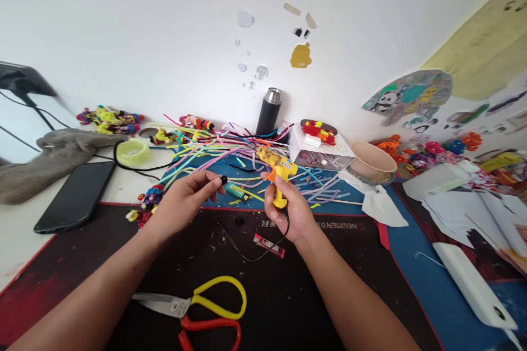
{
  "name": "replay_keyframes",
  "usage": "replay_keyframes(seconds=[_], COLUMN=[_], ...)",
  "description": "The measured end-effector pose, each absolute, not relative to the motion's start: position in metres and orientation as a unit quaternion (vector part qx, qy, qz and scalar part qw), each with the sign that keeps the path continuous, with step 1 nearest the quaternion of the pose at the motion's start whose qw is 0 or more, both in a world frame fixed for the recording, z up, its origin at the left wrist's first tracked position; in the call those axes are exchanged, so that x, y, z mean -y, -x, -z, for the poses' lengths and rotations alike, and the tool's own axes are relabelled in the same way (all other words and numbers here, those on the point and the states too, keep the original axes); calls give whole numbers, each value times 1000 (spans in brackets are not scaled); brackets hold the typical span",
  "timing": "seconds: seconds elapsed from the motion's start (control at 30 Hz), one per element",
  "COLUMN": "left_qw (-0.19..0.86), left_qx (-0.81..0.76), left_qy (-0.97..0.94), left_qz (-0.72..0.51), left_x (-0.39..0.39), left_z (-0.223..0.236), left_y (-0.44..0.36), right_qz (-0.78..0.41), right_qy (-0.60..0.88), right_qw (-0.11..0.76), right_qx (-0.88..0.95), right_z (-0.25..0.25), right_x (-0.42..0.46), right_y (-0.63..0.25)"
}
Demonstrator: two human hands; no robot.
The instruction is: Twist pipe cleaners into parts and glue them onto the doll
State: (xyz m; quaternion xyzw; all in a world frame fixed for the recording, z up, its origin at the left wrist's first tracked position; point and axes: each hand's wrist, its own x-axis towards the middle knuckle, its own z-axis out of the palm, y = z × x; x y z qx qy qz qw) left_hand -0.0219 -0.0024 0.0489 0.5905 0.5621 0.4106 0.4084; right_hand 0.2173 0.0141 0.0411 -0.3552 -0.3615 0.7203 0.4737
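Between its fingertips my left hand (pixel 190 197) pinches a small round black piece (pixel 223 180) whose exact kind I cannot make out. My right hand (pixel 293 213) is wrapped round the handle of a yellow glue gun (pixel 276 167), its stained nozzle tilted up and to the left. The gun's black cord runs down from the handle over the mat. Just beyond my hands lies a green craft knife (pixel 236 192). Below the glue gun a pink-red cased item (pixel 268 245) rests on the black mat (pixel 284 296).
Open scissors (pixel 206 307) with yellow and red handles lie in front. Many pipe cleaners (pixel 214 148) spread behind my hands, near a black flask (pixel 269 112) and a white box (pixel 323 148). A phone (pixel 75 196) lies left, a bowl (pixel 373 160) and a white device (pixel 473 282) right.
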Motion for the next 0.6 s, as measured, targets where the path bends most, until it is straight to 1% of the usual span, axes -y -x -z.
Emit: replay_keyframes(seconds=[0.1,0.23,0.4,0.6], left_qw=[424,433,410,385], left_qx=[-565,-567,-578,-593], left_qy=[-560,-547,-563,-575], left_qz=[-433,-437,-425,-413], left_x=[1,1,5,8], left_z=[-43,-38,-40,-43], left_y=[25,27,25,23], right_qz=[-729,-746,-725,-724], right_qy=[338,341,362,370], right_qw=[482,442,436,409], right_qx=[350,364,392,415], right_z=[-35,-22,-18,-16], right_x=[-17,-9,0,4], right_y=[-215,-218,-223,-219])
